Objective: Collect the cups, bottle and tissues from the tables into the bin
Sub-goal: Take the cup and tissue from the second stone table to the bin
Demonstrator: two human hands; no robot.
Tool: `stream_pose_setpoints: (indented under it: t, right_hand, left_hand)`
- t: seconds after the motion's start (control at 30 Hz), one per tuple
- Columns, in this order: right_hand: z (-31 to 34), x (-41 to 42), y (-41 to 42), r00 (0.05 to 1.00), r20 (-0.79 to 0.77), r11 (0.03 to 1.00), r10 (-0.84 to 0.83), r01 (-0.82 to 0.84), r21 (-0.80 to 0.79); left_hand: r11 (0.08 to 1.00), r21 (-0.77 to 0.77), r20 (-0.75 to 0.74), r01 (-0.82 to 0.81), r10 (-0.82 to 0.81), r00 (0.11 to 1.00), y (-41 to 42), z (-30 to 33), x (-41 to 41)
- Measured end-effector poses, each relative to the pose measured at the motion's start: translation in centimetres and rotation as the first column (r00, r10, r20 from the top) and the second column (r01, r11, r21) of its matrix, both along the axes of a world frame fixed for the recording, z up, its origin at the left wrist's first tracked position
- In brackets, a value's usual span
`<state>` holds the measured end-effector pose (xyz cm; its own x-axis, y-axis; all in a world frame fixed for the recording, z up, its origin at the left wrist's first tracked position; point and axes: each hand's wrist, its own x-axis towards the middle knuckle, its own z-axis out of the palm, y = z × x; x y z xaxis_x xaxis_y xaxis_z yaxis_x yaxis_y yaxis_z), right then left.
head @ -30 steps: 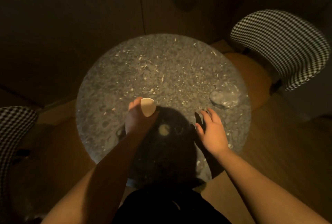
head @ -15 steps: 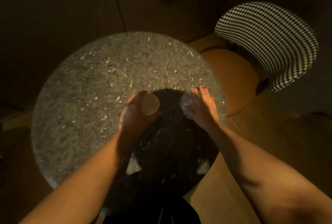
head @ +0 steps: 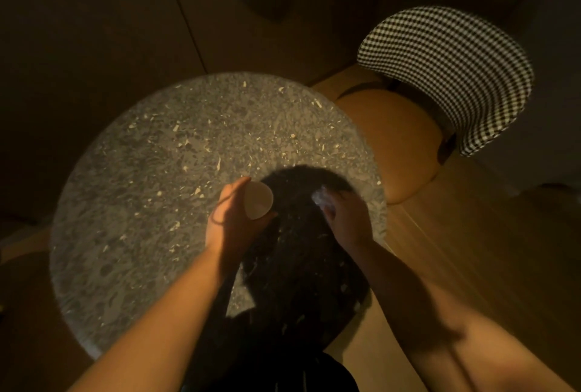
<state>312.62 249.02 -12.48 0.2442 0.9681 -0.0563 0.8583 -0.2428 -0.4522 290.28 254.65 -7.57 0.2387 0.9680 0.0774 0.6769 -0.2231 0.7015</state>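
My left hand [head: 232,222] is closed around a pale paper cup [head: 258,201], held above the round speckled stone table [head: 151,190] with its open rim facing the camera. My right hand [head: 347,218] is closed on a clear crumpled plastic item [head: 320,198], which looks like a plastic cup or bottle; only its glinting end shows past my fingers. Both hands hover over the right half of the table, inside the dark shadow of my head. No bin or tissues are visible.
A chair with a tan seat [head: 393,140] and a black-and-white checked backrest [head: 452,74] stands to the right of the table. Wooden floor [head: 456,250] runs along the right. Dark wall panels [head: 94,14] lie behind the table.
My right hand reached to the clear plastic item lying near the table's right edge and closed on it. The view shifted left. My left hand kept holding the paper cup.
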Motion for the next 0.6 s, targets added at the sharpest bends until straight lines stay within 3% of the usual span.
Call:
stream_pose_setpoints:
  t: [0.1, 0.2, 0.47, 0.6]
  right_hand:
    - [1.6, -0.2, -2.0, 0.981, -0.128, 0.989, -0.143, 0.148, 0.03]
    - [2.9, -0.6, -4.8, 0.969, -0.117, 0.974, -0.22, 0.225, 0.037]
    - [4.7, -4.8, -15.5, 0.826, -0.128, 0.827, -0.549, 0.559, 0.06]
    - [4.8, -7.5, -21.9, 0.694, -0.088, 0.691, -0.714, 0.719, 0.072]
  left_hand:
    - [0.999, -0.032, 0.003, 0.004, -0.003, 1.0, -0.3, 0.7, 0.6]
    - [0.996, -0.02, 0.013, 0.086, -0.086, 0.996, -1.0, 1.1, 1.2]
    - [0.88, 0.089, -0.054, 0.467, -0.464, 0.884, -6.0, 1.3, 2.1]
    - [0.807, -0.058, -0.034, 0.587, -0.59, 0.807, -10.3, 1.2, 3.1]
